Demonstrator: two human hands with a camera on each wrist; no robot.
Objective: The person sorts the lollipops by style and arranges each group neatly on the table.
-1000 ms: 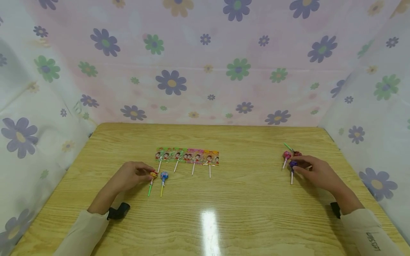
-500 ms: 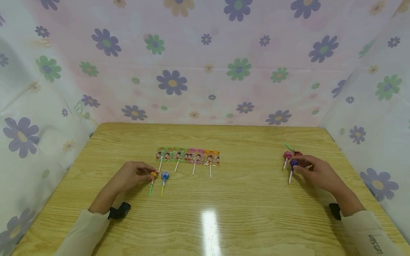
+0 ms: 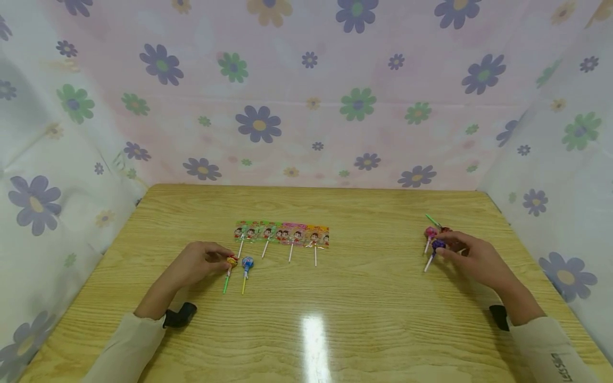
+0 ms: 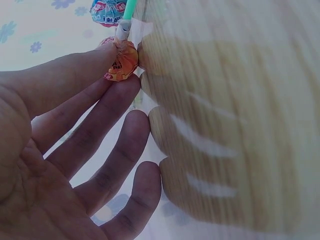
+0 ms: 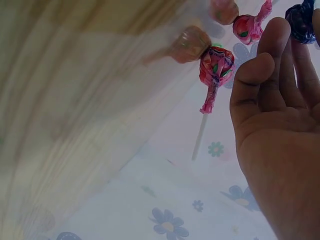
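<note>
My left hand [image 3: 203, 263] pinches an orange-yellow lollipop [image 4: 122, 62] with a green stick between thumb and fingertips, low at the table. Just right of it lies a blue lollipop [image 3: 247, 263] on a yellow stick. At the table's right side, my right hand [image 3: 474, 258] pinches a purple lollipop [image 3: 438, 245] by its round head; its white stick points toward the front left. Close beyond it are a pink lollipop [image 3: 430, 232] and a red one [image 3: 446, 230] partly hidden by my fingers. In the right wrist view, a red-and-pink lollipop [image 5: 216, 67] shows beside the hand.
Several flat-wrapped lollipops [image 3: 297, 235] lie in a row left of centre, sticks toward me. A green stick [image 3: 432, 219] lies behind the right-hand group. Flowered cloth [image 3: 306, 122] encloses the wooden table [image 3: 373, 319] at the back and sides.
The purple lollipop has turned in my right fingers, its stick end swinging left. My left hand stays at the orange-yellow lollipop with hardly any movement.
</note>
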